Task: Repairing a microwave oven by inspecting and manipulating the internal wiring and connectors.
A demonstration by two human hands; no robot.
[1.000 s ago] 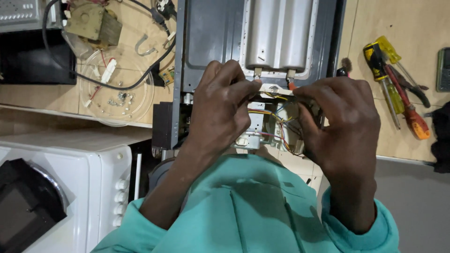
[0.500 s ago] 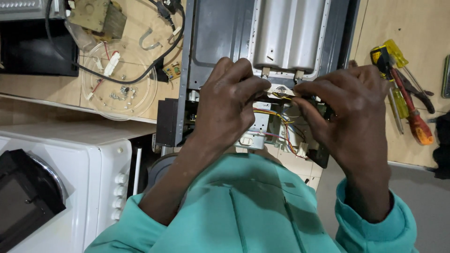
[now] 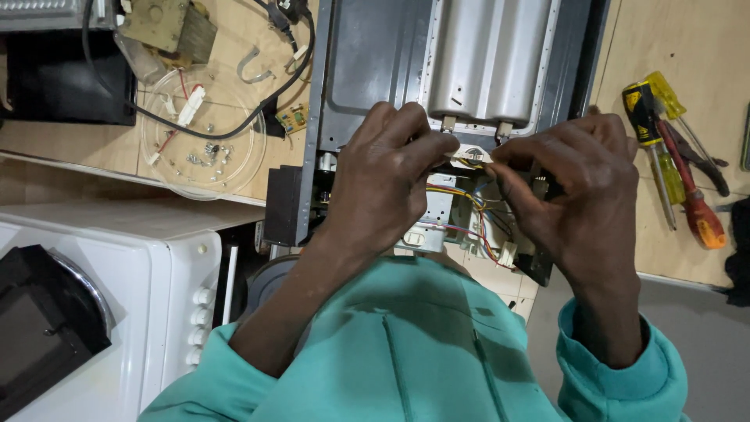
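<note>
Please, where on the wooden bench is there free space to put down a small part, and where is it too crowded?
Free: bare wood right of the metal chassis, up to the screwdrivers. Crowded: left of the chassis, with the glass plate of screws, black cable and transformer; the wiring under left hand and right hand.

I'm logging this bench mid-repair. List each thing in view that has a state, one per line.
Metal appliance chassis: opened up, wiring exposed.
Coloured wires: loose, hanging below the hands.
Small white part: pinched between both hands.
Left hand: closed on the part.
Right hand: closed on the part.
Glass turntable plate: lying flat, holding screws.
Screwdrivers: lying unused.
</note>
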